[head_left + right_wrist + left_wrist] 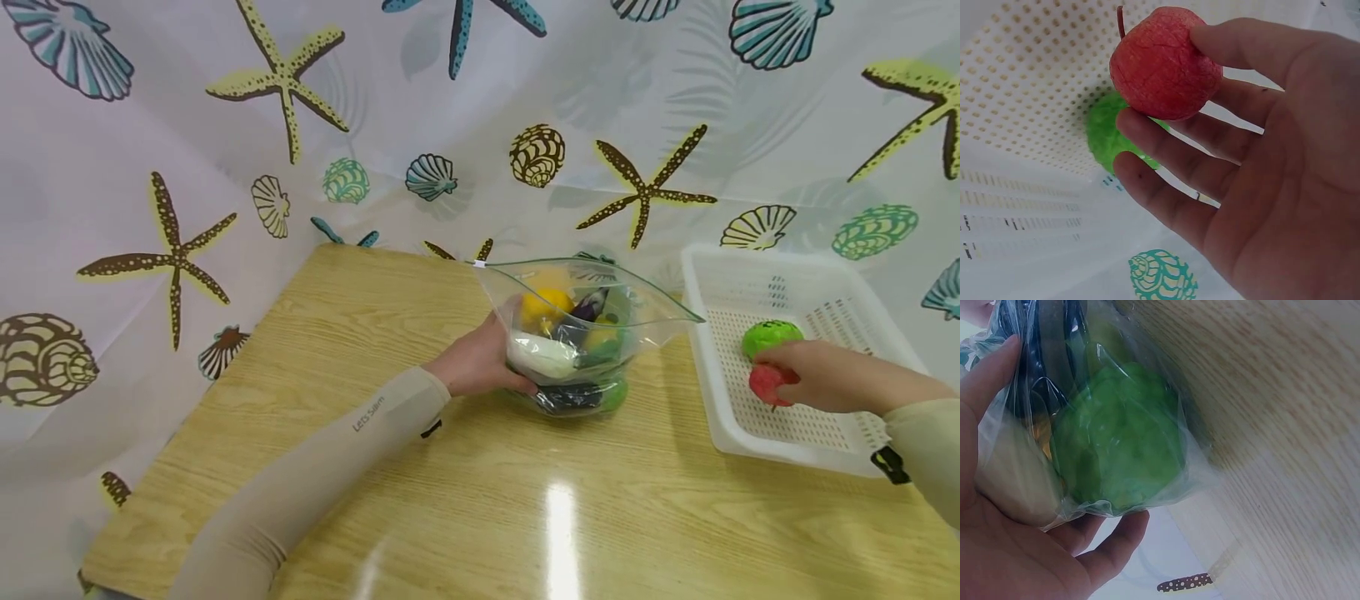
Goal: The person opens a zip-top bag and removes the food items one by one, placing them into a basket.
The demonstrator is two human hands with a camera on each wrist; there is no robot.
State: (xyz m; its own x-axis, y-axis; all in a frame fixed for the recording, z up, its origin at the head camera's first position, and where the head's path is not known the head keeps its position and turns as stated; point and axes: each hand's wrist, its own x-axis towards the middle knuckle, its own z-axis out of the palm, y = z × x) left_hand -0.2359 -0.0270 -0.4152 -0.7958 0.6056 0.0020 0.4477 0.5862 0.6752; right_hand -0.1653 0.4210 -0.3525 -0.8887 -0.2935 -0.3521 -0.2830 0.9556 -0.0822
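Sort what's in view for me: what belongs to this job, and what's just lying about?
Likely part of the job:
clear bag in the left grip
produce inside it
red fruit in the right grip
white basket
green piece inside

Apparently background:
wooden table
shell-patterned sheet

- The wooden tabletop [420,500] is showing a yellow-brown grain and is reflecting bright streaks of light toward the bottom of the head view.
- Its left edge is running slantwise from the lower left up to a far corner.
- A clear plastic bag [581,354] is standing on it near the middle, bulging with its contents, its mouth gaping.
- A white basket [787,457] with a perforated floor is sitting on it to the right of the bag.
- The bag's base is resting apart from the basket, wood grain showing between them.
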